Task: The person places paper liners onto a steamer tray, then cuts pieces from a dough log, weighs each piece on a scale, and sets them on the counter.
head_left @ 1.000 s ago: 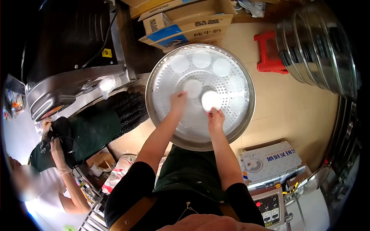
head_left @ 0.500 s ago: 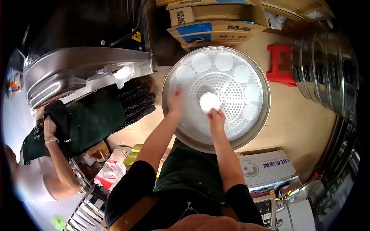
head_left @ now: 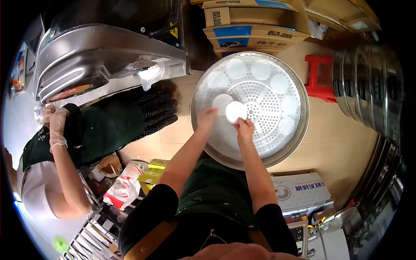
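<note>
Below me is a large round metal steamer tray with a perforated bottom. Several thin white steamer paper rounds lie along its inner rim, from the upper left round to the right side. A thicker stack of white paper rounds is pinched in my right hand above the tray's middle. My left hand is closed at the edge of a single paper round, just left of the stack and partly touching or overlapping it. Both hands are over the tray.
Cardboard boxes stand beyond the tray. A red stool and stacked metal steamer rings are at the right. A metal machine is at the upper left, near a gloved co-worker. A flat box lies lower right.
My left hand has moved from the tray's left side toward the stack and now has a single paper round. My right hand still holds the stack. The view has shifted slightly.
</note>
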Available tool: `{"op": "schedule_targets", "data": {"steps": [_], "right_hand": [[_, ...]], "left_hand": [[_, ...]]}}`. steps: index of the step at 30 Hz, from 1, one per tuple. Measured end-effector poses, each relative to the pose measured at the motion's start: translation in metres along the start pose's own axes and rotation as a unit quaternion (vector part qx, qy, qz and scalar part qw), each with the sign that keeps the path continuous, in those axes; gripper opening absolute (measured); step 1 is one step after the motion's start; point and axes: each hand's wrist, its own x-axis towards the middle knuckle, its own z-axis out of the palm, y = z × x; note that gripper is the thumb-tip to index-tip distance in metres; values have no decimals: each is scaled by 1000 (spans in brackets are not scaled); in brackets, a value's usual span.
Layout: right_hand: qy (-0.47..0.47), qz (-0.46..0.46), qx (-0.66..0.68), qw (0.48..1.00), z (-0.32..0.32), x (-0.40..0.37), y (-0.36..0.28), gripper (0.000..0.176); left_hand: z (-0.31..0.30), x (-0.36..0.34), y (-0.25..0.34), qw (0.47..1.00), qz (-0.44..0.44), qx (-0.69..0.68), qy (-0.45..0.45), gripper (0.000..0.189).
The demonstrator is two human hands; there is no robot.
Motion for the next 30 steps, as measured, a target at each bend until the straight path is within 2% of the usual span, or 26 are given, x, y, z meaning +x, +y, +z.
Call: {"op": "schedule_targets", "data": {"steps": [3,6,9,12,15,18,21,24,27,30], "right_hand": [[21,5,-14,1000,-7,1,3,26],[32,12,-27,999,-9,-2,3,29],[25,14,-25,999,-14,-3,8,29],[10,14,-25,1000,-18,1,13,27],[-19,23,-50,998,-18,5,19,23],[-58,19,-82,995,-16,5,23,22],[-72,10,-96,993,-15,0,23,20],[-65,-1,-96,993,-12,-5,19,18],[-56,-10,-103,993,-15,-7,19,16],[-41,-15,-130,991,-29,3,27,19]], "left_hand": [[-9,9,-17,969,-75,-201,122,9],[-10,20,-34,936,-110,-298,152,6],[-14,30,-45,939,-107,-283,165,7],[-3,28,-43,882,-167,-367,243,9],[-5,0,-52,962,-139,-203,116,9],[5,-38,-25,980,-73,-184,-15,16],[1,-43,-25,987,-49,-146,-52,17],[5,-52,-10,997,-51,-66,5,14],[4,-53,-20,993,-71,-84,34,11],[8,-51,-57,962,-111,-205,144,8]]}}
